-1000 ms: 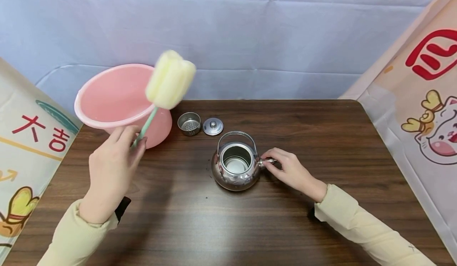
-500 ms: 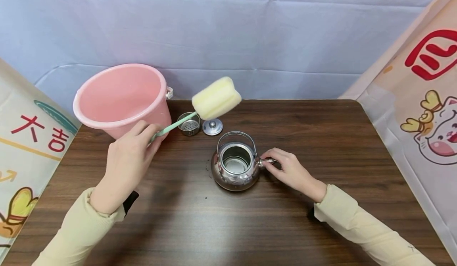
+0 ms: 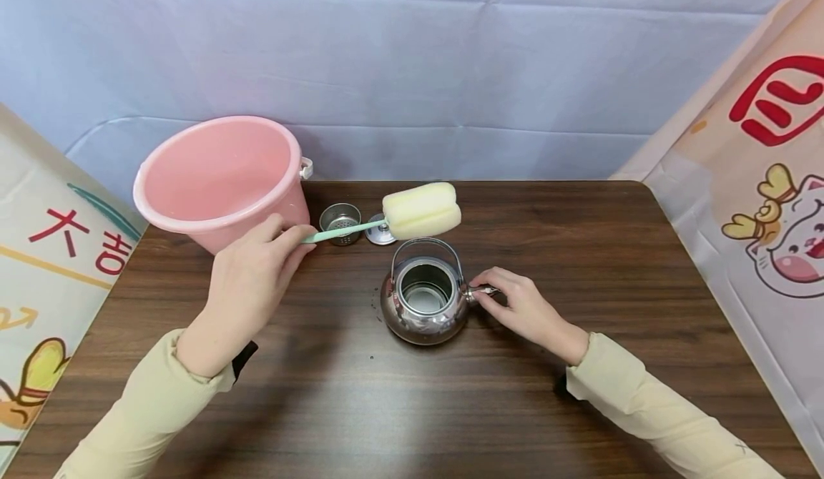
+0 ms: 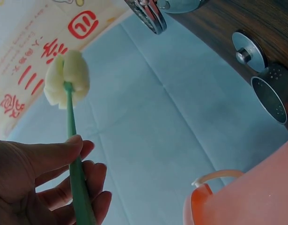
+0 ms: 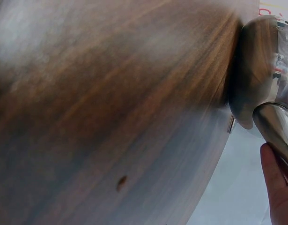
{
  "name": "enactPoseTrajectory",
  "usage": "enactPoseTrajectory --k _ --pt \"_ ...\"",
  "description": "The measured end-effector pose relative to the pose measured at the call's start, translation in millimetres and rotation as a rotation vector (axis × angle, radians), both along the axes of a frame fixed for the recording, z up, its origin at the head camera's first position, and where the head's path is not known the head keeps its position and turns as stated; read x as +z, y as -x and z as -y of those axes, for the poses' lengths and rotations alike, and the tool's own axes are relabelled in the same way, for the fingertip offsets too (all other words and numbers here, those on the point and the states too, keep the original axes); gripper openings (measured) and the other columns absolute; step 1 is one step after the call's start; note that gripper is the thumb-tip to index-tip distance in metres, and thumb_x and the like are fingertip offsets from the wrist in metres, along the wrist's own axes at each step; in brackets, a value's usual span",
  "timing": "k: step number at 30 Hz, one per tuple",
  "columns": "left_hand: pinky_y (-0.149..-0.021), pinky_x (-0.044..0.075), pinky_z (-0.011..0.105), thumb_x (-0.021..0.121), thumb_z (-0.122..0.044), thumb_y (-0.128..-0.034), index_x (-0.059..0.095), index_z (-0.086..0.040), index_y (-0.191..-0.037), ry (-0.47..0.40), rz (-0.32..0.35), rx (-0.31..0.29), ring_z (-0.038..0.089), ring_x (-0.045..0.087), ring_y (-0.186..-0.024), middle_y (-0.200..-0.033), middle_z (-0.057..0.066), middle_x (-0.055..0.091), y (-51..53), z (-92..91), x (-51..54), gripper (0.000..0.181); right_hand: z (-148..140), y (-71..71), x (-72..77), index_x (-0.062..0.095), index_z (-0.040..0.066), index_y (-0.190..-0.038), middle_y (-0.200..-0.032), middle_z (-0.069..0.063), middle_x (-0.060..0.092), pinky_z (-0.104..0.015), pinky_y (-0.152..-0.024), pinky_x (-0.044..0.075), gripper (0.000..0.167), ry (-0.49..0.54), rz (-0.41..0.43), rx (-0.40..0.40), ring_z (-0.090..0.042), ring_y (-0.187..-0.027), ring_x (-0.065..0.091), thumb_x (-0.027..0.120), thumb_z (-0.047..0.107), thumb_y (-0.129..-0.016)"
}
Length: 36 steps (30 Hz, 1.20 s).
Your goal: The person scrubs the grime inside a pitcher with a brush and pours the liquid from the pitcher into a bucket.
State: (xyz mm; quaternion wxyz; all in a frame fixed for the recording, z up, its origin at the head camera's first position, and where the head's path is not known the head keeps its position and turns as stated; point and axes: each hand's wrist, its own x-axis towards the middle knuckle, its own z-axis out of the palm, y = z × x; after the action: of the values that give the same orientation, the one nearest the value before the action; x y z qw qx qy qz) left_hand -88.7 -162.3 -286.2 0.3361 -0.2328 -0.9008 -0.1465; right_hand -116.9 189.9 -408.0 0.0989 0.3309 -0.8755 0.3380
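In the head view my left hand (image 3: pixel 247 289) grips the light green handle of a sponge bottle brush (image 3: pixel 421 211). Its pale yellow head is in the air behind the teapot, tilted to the right. The left wrist view shows thumb and fingers around the handle of the brush (image 4: pixel 78 183). A shiny steel teapot (image 3: pixel 425 330) stands upright and lidless on the table, its hoop handle raised. My right hand (image 3: pixel 524 306) pinches the spout on its right side. The right wrist view has the spout (image 5: pixel 275 126) with fingers against it.
A pink bucket (image 3: pixel 283 211) stands at the back left. Between bucket and teapot are a perforated steel strainer (image 3: pixel 340 207) and a round lid (image 3: pixel 378 235), partly behind the brush. Water drops lie left of the teapot on the wooden table (image 3: pixel 386 407).
My left hand has moved right with the brush, which has swung from upright over the bucket down to nearly level behind the teapot. My right hand and the teapot stay put.
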Motion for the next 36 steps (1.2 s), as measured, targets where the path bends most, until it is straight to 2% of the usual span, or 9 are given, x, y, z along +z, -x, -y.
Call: enactPoseTrajectory --k 9,16,21,29,36 --pt "-0.056 0.038 0.035 0.07 -0.007 -0.0753 0.067 -0.01 -0.092 -0.017 -0.001 -0.06 0.023 0.05 -0.068 -0.078 0.002 0.054 3.6 -1.4 -2.4 0.017 -0.1 0.0 -0.4 0.064 0.012 -0.094 -0.094 0.005 0.062 -0.03 -0.073 0.049 0.013 0.004 -0.007 -0.001 -0.008 -0.087 0.059 0.064 0.007 -0.082" --pt "-0.054 0.036 0.035 0.069 -0.007 -0.0758 0.068 -0.009 -0.091 0.053 -0.011 -0.079 0.026 0.047 -0.067 -0.075 0.004 0.051 5.9 -0.3 -2.8 0.016 0.0 1.1 -2.0 0.064 0.011 -0.094 -0.093 0.005 0.062 -0.03 -0.072 0.049 0.014 0.01 -0.028 0.007 -0.008 -0.086 0.059 0.064 0.005 -0.081" --pt "-0.051 0.032 0.034 0.067 -0.008 -0.0773 0.068 -0.008 -0.09 0.071 -0.028 -0.117 0.026 0.044 -0.063 -0.07 0.004 0.048 7.0 -1.2 -5.1 0.013 0.3 1.4 -2.8 0.064 0.011 -0.094 -0.093 0.005 0.062 -0.03 -0.073 0.049 0.014 0.007 -0.033 0.006 -0.008 -0.086 0.059 0.064 0.006 -0.081" --pt "-0.051 0.035 0.032 0.07 -0.006 -0.0749 0.065 -0.006 -0.089 0.13 -0.04 -0.163 0.024 0.046 -0.064 -0.074 0.003 0.054 7.9 -1.3 -3.8 0.015 0.1 1.8 -2.9 0.064 0.012 -0.093 -0.093 0.005 0.062 -0.03 -0.073 0.049 0.013 0.003 -0.036 0.004 -0.009 -0.086 0.059 0.064 0.006 -0.082" --pt "-0.052 0.035 0.032 0.072 -0.004 -0.0711 0.061 -0.006 -0.084 0.18 -0.046 -0.181 0.024 0.045 -0.062 -0.073 0.004 0.053 7.2 -1.0 -1.9 0.017 -0.2 1.4 -3.1 0.063 0.012 -0.094 -0.093 0.005 0.062 -0.03 -0.072 0.049 0.014 0.004 -0.032 0.007 -0.009 -0.087 0.059 0.064 0.005 -0.082"
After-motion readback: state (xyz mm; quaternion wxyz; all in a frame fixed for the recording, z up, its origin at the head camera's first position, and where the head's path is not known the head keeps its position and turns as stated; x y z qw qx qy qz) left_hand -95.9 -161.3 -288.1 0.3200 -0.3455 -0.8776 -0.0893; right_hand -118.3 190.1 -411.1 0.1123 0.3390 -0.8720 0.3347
